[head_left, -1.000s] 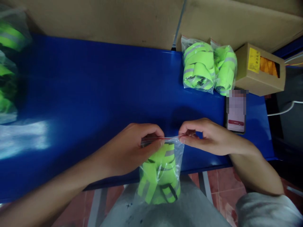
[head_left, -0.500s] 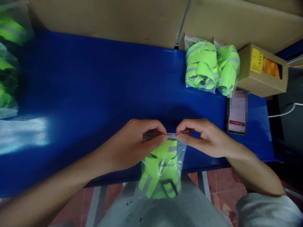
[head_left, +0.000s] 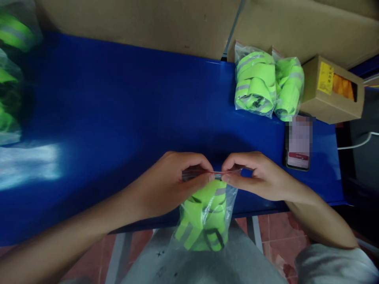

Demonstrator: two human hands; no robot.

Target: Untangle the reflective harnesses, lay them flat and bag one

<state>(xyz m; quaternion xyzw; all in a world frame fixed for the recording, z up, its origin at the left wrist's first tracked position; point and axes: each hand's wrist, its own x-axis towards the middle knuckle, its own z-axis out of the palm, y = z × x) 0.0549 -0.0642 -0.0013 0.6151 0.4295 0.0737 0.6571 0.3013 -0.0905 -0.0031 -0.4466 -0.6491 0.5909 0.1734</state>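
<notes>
A clear zip bag (head_left: 232,193) hangs at the table's front edge, in front of my lap. Inside it lies a folded neon-yellow strap with grey reflective bands (head_left: 204,221) and a black piece near the bottom. My left hand (head_left: 183,177) pinches the bag's red-lined zip top between thumb and forefinger. Close beside it, my right hand (head_left: 251,175) pinches the same zip line further right. Only a small gap separates the two pairs of fingertips. Part of the bag's top left is hidden by my left hand.
On the blue table (head_left: 118,102), two bags of neon straps (head_left: 256,83) stand at the back right, near a cardboard box (head_left: 314,90) with an orange content. A phone (head_left: 299,159) lies right of my right hand. More bagged neon straps (head_left: 8,106) sit at the far left.
My left hand's fingertips have slid slightly right along the zip line, narrowing the gap to my right hand's fingertips. Both hands still pinch the bag. The view has shifted slightly.
</notes>
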